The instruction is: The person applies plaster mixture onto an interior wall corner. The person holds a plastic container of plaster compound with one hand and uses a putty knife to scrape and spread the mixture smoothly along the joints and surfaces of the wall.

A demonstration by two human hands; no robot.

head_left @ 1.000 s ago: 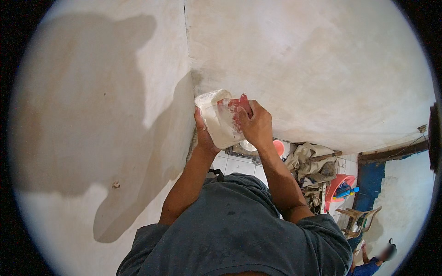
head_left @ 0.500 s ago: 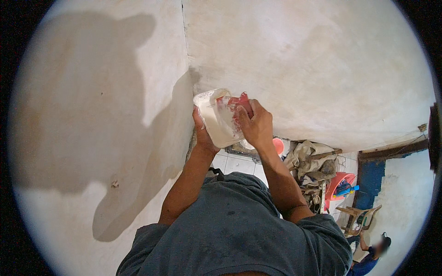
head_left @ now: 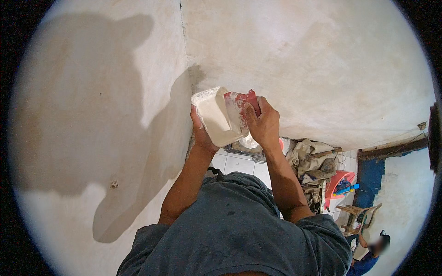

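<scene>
My left hand (head_left: 202, 132) supports a whitish rectangular tub (head_left: 197, 97) from its left side and underneath, fingers mostly hidden behind it. Smooth cream-coloured putty (head_left: 214, 114) coats the inside of the tub. In my right hand (head_left: 264, 120) is a red putty scraper (head_left: 236, 100), smeared with white. Its wide blade leans over the right side of the tub, with one edge toward the putty; whether it touches is hard to tell. Both hands are in front of my chest, close to the corner of two plastered walls.
Pale walls (head_left: 304, 78) meet just beyond the tub. Below right, crumpled cloth (head_left: 306, 154) lies on white floor tiles (head_left: 239, 164), near a pink basin (head_left: 341, 177) and a wooden chair (head_left: 357, 215). Another person (head_left: 367, 262) is at the lower right.
The scraper has shifted right and turned in my right hand, uncovering more of the putty. The tub has tilted slightly, still in my left hand.
</scene>
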